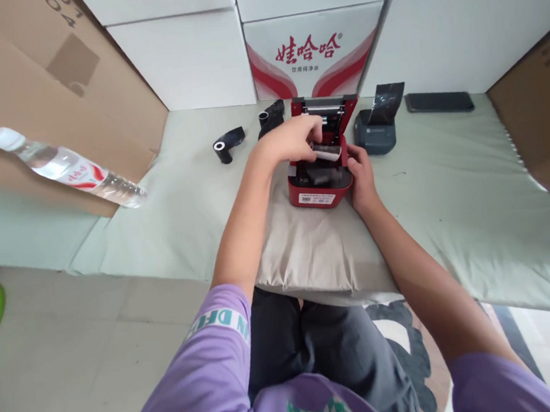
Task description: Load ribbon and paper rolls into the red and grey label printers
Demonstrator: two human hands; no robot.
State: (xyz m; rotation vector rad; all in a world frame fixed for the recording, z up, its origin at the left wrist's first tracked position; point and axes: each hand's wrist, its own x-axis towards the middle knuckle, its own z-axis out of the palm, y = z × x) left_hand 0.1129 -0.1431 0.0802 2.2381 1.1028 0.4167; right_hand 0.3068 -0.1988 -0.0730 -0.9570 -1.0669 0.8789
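A red label printer (322, 196) sits on the cloth-covered surface in front of me, its lid raised toward the back. My left hand (292, 141) reaches over it from the left, fingers curled around a ribbon roll (329, 153) at the printer's opening. Part of that roll is hidden by the fingers. Against the printer's right side, my right hand (362, 176) is closed, with the thumb near the upper edge. Left of the printer lie a small roll with black film (222, 151) and a second black ribbon roll (270, 118), partly behind my left wrist.
A dark device (376, 136) with black film standing out of its top is right of the printer. Farther right lies a black phone (440, 103). White cartons (313, 54) line the back. A water bottle (79, 173) leans by a cardboard box (36, 80) on the left.
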